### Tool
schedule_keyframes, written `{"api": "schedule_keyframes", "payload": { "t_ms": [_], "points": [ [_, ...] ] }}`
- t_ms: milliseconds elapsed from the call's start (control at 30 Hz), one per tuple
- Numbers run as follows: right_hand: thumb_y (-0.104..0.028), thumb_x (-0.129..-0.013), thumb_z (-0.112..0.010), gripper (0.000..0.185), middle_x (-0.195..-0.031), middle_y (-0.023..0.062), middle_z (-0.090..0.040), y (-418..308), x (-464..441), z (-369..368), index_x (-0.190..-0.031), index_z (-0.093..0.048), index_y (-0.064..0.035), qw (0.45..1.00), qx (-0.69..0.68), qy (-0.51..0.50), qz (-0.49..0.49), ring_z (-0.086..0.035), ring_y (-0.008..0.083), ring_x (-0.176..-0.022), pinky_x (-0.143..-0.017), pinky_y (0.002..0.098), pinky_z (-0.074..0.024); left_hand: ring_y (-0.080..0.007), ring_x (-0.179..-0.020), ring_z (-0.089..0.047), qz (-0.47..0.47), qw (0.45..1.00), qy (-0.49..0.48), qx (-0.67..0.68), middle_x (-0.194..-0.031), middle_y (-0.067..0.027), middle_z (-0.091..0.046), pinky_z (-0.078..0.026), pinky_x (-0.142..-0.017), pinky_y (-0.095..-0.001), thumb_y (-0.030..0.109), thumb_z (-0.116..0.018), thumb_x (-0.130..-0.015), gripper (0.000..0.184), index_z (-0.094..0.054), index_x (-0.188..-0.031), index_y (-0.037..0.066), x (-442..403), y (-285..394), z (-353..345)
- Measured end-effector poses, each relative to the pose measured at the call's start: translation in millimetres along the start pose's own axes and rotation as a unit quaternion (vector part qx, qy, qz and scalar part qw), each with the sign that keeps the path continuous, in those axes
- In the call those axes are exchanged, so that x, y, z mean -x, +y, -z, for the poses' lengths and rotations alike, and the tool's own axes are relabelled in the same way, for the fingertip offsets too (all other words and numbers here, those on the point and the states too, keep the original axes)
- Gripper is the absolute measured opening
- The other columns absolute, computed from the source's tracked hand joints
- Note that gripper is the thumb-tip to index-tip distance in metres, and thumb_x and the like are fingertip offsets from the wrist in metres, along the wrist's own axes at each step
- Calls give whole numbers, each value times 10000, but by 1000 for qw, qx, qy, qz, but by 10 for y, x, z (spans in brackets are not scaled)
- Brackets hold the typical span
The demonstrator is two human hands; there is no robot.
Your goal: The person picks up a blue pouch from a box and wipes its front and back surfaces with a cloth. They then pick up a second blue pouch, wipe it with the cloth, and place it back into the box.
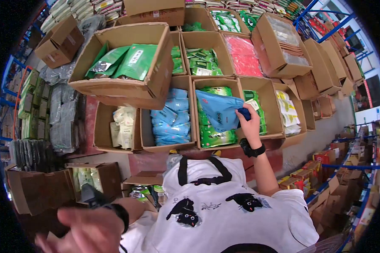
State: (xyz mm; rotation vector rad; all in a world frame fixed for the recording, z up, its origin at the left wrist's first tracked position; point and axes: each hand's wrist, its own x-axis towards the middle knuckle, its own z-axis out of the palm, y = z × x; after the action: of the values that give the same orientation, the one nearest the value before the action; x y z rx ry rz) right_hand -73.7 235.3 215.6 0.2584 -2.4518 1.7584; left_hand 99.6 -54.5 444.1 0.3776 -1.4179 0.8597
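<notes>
My right hand (250,121) is closed on one gathered, dark blue end of a blue pouch (219,110). The pouch hangs out flat to the left, with faint print on its face. Beneath it are green and white packets (215,138) in a cardboard box, partly covered by the pouch. Just left, another box holds a stack of similar blue packs (169,122). My left hand (86,232) is low at the lower left, somewhat blurred, its fingers apart and nothing seen in them. A dark strap with a device sits near that wrist.
A raised carton (114,90) with large green pouches stands at the back left. Further boxes hold pink packets (242,55), small green packets (203,61), cream packets (124,126) and yellow-white packets (287,110). Shelves with cartons (314,170) line the right.
</notes>
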Motion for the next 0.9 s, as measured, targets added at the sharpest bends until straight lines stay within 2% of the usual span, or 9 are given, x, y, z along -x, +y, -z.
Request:
{"api": "schedule_keyframes", "payload": {
  "t_ms": [67, 300, 400, 467, 533, 567, 700, 800, 900],
  "points": [
    [-16, -751, -642, 219, -830, 59, -604, 41, 72, 162, -954, -566, 10, 995, 76, 64, 26, -547, 97, -772, -703, 240, -443, -259, -779, -595, -41, 935, 193, 295, -901, -154, -614, -511, -690, -349, 138, -755, -701, 189, -632, -790, 26, -36, -67, -182],
    [-36, -767, -637, 186, -768, 11, -544, 383, 237, 594, -931, -559, 6, 988, 99, 119, -20, -480, 71, -714, -660, 216, -411, -267, -1058, -451, -95, 963, 74, 240, -1065, -91, -460, -238, -1017, -509, 169, -568, -838, 202, -540, -1028, 233, -179, -64, -164],
    [-49, -767, -644, 194, -773, 11, -541, 444, 282, 636, -931, -559, 9, 983, 101, 149, -30, -481, 73, -723, -667, 216, -409, -246, -716, -593, -38, 956, 203, 209, -857, -185, -609, -511, -648, -351, 116, -780, -664, 285, -614, -852, -20, -43, -185, -171],
    [-47, -766, -647, 199, -783, 15, -541, 457, 283, 617, -936, -560, 9, 983, 101, 146, -40, -483, 77, -733, -676, 217, -410, -250, -685, -589, 10, 947, 153, 283, -789, -183, -606, -511, -649, -380, 122, -770, -679, 322, -599, -925, 4, 23, -211, -112],
    [-45, -764, -650, 203, -802, 22, -552, 511, 269, 564, -940, -561, 7, 984, 76, 150, -51, -492, 82, -748, -693, 221, -414, -272, -717, -591, -43, 993, 17, -108, -827, -194, -593, -513, -698, -427, 114, -693, -760, 237, -603, -966, 39, -56, -122, -50],
    [-44, -764, -651, 205, -811, 29, -559, 553, 258, 537, -942, -562, 7, 985, 76, 148, -46, -497, 85, -755, -700, 223, -416, -317, -771, -571, -118, 975, 56, 180, -950, -210, -541, -500, -762, -484, 134, -589, -840, 175, -549, -980, 38, -109, -68, -130],
    [-45, -756, -660, 220, -807, 40, -573, 511, 261, 429, -948, -566, 8, 985, 89, 141, -55, -510, 91, -743, -698, 231, -427, -258, -1051, -455, -412, 877, -39, 245, -1089, -137, -439, -253, -1018, -518, 154, -548, -835, 239, -554, -1059, 238, -557, -231, -111],
    [-48, -751, -667, 220, -775, 32, -570, 418, 249, 349, -941, -569, 7, 985, 86, 134, -58, -508, 89, -716, -675, 234, -432, -252, -1026, -461, -225, 923, -49, 307, -1060, -153, -439, -286, -1000, -500, 148, -515, -860, 204, -568, -1040, 230, -431, -136, -166],
    [-45, -755, -660, 209, -777, 37, -574, 452, 253, 341, -939, -574, 8, 988, 68, 126, -62, -513, 91, -721, -676, 229, -431, -248, -981, -468, -204, 921, 8, 333, -1023, -158, -442, -314, -981, -485, 124, -489, -880, 151, -563, -1012, 125, -446, 17, -235]
  ]
}}
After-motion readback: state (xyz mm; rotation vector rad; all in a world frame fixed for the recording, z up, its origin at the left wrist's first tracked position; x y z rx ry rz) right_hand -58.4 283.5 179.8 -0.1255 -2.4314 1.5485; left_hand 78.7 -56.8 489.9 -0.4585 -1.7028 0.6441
